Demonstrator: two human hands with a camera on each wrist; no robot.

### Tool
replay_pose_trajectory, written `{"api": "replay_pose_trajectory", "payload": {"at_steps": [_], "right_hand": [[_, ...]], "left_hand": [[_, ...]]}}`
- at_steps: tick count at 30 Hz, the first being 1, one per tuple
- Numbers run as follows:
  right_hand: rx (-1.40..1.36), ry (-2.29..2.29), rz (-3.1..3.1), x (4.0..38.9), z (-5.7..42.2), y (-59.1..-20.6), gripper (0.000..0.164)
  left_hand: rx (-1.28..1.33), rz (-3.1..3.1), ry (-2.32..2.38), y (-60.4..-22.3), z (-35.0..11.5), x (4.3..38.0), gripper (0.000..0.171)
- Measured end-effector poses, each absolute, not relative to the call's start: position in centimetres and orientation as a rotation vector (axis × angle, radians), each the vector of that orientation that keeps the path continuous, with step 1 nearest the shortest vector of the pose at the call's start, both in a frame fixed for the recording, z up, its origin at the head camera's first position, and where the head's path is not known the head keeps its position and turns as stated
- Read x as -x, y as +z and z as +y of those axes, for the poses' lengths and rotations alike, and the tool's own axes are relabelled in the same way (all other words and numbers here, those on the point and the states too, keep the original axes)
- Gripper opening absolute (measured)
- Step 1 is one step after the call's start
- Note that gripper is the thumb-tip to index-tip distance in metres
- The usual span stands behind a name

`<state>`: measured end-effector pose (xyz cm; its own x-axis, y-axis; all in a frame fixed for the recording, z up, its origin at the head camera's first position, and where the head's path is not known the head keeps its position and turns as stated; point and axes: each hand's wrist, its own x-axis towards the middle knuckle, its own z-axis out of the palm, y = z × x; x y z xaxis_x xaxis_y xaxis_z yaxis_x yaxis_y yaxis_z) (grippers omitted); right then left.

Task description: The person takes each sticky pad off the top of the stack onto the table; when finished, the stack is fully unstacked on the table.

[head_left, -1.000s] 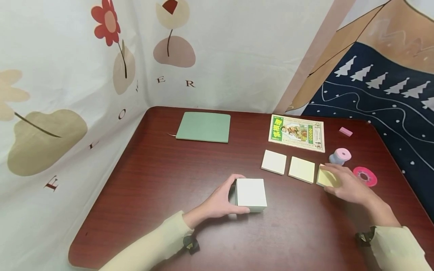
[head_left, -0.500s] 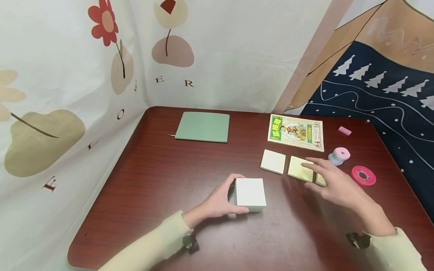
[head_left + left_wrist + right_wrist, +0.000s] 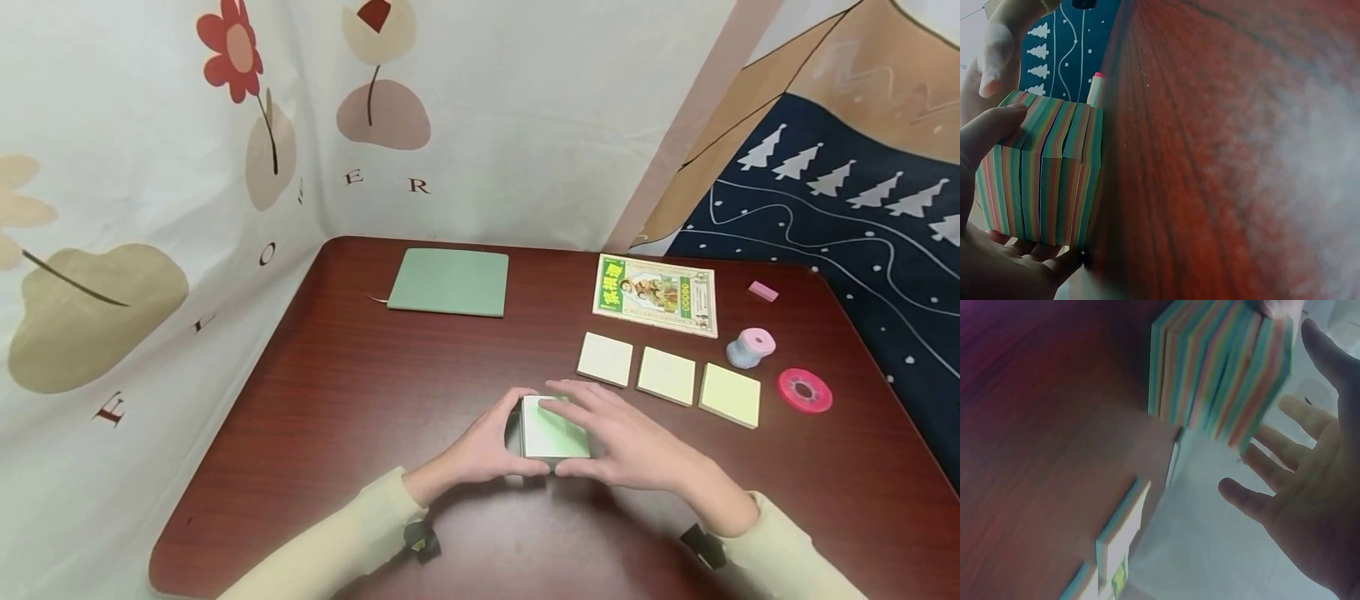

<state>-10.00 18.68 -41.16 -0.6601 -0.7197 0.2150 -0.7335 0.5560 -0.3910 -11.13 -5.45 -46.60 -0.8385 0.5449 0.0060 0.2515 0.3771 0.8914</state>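
A thick stack of sticky note pads (image 3: 538, 437) stands on the table, white on top. Its sides show layered coloured stripes in the left wrist view. My left hand (image 3: 483, 442) grips this stack from the left, thumb on the near side and fingers on the far side. Over the stack's right part my right hand (image 3: 630, 437) hovers with spread fingers. In the right wrist view these fingers are loosely extended, holding nothing. To the right lie three thin pads in a row: a whitish pad (image 3: 604, 359), a cream pad (image 3: 666, 377) and a yellow pad (image 3: 731, 395).
A green notebook (image 3: 448, 282) lies at the back left of the dark red table (image 3: 360, 375). At the back right are an illustrated booklet (image 3: 656, 295), a pink eraser-like block (image 3: 763, 291), a pink-and-blue spool-shaped thing (image 3: 751, 347) and a pink ring (image 3: 805, 391).
My right hand has moved left from the yellow pad, past the cream pad, to the stack. My left hand has kept its grip in place.
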Motion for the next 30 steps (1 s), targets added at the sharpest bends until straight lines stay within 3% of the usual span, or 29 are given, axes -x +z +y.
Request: {"api": "replay_pose_trajectory", "payload": {"at_steps": [18,24,30], "right_hand": [[-1.189,0.751,-2.833,10.2,18.4,-41.0,0.069],[-0.963,0.784,-2.871,9.3,21.8,-40.2,0.069],[-0.674,0.729,-2.900,8.2,28.6,-40.8,0.068]], "left_hand": [[-0.712,2.373,1.424,-46.6,-5.5,11.2,0.086],[-0.735,2.376,1.437,-46.6,-5.5,11.2,0.084],[-0.741,2.371,1.442,-46.6,-5.5,11.2,0.084]]}}
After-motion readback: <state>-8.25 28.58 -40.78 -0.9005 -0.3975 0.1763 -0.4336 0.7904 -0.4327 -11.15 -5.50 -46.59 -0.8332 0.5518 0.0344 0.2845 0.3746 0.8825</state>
